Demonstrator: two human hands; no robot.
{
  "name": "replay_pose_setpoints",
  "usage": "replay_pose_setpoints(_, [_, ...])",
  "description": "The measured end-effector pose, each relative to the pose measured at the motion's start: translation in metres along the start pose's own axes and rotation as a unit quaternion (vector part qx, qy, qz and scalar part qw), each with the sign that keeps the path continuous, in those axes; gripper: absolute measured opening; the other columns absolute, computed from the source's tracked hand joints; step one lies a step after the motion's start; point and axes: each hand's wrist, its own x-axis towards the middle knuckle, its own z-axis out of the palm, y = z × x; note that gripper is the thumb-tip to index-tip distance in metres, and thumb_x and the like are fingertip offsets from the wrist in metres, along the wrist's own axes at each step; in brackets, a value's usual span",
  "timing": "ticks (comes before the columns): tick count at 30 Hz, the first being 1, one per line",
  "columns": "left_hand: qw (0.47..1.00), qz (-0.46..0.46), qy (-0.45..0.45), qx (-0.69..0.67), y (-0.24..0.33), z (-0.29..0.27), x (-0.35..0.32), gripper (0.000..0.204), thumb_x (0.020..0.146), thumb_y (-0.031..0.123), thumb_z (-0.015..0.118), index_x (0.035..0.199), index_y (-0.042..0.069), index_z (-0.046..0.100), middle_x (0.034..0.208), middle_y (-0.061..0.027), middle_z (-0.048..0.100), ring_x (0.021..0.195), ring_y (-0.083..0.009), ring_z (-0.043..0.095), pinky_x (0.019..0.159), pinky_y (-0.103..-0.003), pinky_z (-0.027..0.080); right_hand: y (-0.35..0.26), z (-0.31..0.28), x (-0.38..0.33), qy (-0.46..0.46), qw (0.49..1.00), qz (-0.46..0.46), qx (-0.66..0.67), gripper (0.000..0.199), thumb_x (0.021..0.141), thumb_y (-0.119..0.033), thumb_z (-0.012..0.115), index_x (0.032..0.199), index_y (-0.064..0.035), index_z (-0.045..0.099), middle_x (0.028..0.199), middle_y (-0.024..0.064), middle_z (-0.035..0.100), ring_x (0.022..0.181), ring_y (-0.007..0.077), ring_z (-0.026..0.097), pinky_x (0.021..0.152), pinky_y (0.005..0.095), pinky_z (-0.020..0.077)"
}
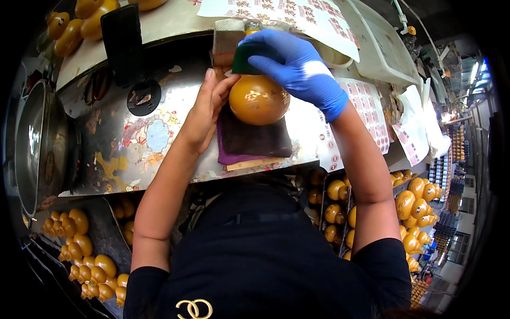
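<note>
A glossy mustard-brown gourd-shaped bottle (258, 102) rests on a dark folded cloth pad (255, 139), its round lower bulb toward me with pale gold markings. My left hand (206, 109), bare, steadies its upper left side with the fingertips. In a blue glove, my right hand (297, 64) pinches a dark green flat scraper-like piece (248, 59) and lays it against the upper part of the bottle. Glove and green piece hide most of the bottle's narrower top. Behind it a brownish block (227, 45) stands close by.
Printed decal sheets (366, 111) lie to the right and at the back. A phone on a stand (121, 40) and a large metal pan (40, 143) stand left. A translucent tub (385, 45) sits back right. More gourd-shaped bottles (95, 271) fill racks below both sides.
</note>
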Motion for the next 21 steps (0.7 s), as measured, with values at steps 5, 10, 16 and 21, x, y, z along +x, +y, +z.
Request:
replay_pose_setpoints(5, [1.000,0.020,0.017,0.017,-0.005,0.004,-0.008,0.083,0.097,0.062,0.012,0.146,-0.004,0.026,0.147,-0.0163,0.035,0.139,-0.0231,0.029,0.115,-0.033,0.015,-0.016,-0.015,-0.026,-0.007,0.949,0.141,0.283,0.030,0.087,-0.010,0.066,0.115,-0.0021,0.060,0.105,0.0079,0.065,0.098,0.0136,0.062,0.089,0.0278,0.0493])
replay_pose_setpoints(10, [0.998,0.043,-0.004,0.052,-0.011,0.010,-0.008,0.074,0.100,0.056,0.010,0.148,0.001,0.021,0.151,-0.0138,0.028,0.141,-0.0219,0.023,0.115,-0.033,0.014,0.017,-0.009,-0.028,0.063,0.983,0.084,0.148,0.030,0.085,-0.014,0.069,0.111,-0.0026,0.061,0.102,0.0093,0.066,0.095,0.0151,0.063,0.086,0.0290,0.0503])
replay_pose_setpoints(16, [0.936,0.145,0.060,0.317,-0.018,0.021,-0.017,0.124,0.063,0.044,0.081,0.152,0.006,0.004,0.152,-0.0208,0.021,0.140,-0.0302,0.024,0.114,-0.038,0.020,0.024,0.000,-0.063,0.270,0.786,0.148,0.536,0.019,0.091,-0.016,0.062,0.108,-0.0057,0.061,0.106,0.0055,0.063,0.093,0.0162,0.063,0.081,0.0295,0.0525])
replay_pose_setpoints(21, [0.924,0.149,0.105,0.336,-0.031,0.031,-0.017,0.113,0.067,0.016,0.080,0.153,0.011,0.006,0.149,-0.0167,0.025,0.132,-0.0275,0.035,0.111,-0.037,0.026,0.041,-0.008,-0.175,0.404,0.635,0.348,0.559,0.026,0.093,-0.031,0.058,0.088,-0.0056,0.060,0.074,0.0048,0.059,0.057,0.0139,0.055,0.053,0.0279,0.0463])
